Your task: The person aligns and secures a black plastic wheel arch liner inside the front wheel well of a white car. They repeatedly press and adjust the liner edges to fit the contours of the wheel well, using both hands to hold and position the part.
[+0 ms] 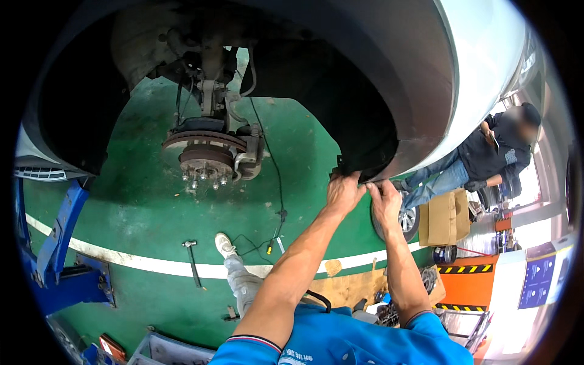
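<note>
Both my hands are at the lower corner of a raised car's wheel arch. My left hand (344, 193) is closed on the bottom edge of the black wheel arch liner (359, 121), its fingertips partly hidden. Close beside it, my right hand (387, 204) pinches where the liner meets the silver bumper (420, 131), thumb and fingers at the lower edge. Whether a small fastener sits between the fingers cannot be made out. To the left, the wheel is off, baring a rusty brake disc (204, 139), a hub with several studs (207, 167) and a caliper (249, 159).
A blue lift arm (64, 225) stands at left. On the green floor lie a hammer (193, 264), a black cable (274, 164) and a wheel (409, 222). Cardboard (439, 220) stands at right, near another person (493, 152). A grey bin (170, 350) is at the bottom.
</note>
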`<state>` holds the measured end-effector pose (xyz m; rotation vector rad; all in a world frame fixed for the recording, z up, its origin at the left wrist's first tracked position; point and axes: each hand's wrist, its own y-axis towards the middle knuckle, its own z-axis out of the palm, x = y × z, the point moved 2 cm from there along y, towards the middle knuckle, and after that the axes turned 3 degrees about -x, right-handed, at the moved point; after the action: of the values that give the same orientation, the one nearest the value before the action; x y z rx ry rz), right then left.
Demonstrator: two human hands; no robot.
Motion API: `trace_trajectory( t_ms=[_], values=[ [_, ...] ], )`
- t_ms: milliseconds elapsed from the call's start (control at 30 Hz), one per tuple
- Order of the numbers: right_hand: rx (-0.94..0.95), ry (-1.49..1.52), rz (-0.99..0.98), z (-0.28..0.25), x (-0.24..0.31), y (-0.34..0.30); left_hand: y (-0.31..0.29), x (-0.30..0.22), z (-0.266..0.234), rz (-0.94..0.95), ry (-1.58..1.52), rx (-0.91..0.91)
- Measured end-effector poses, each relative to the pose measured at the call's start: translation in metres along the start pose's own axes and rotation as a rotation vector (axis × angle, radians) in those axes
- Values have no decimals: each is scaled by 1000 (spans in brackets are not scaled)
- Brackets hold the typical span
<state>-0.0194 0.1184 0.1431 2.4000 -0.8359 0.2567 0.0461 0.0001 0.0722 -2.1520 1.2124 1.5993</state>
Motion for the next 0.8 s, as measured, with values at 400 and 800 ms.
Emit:
trace_trajectory(
  t_ms=[400,800],
  values=[
    [-8,9,-30,3,-1,0,1,-9,-7,-40,6,32],
    [16,2,35,5,-7,-5,-3,-9,-11,-31,-39,71]
  ],
)
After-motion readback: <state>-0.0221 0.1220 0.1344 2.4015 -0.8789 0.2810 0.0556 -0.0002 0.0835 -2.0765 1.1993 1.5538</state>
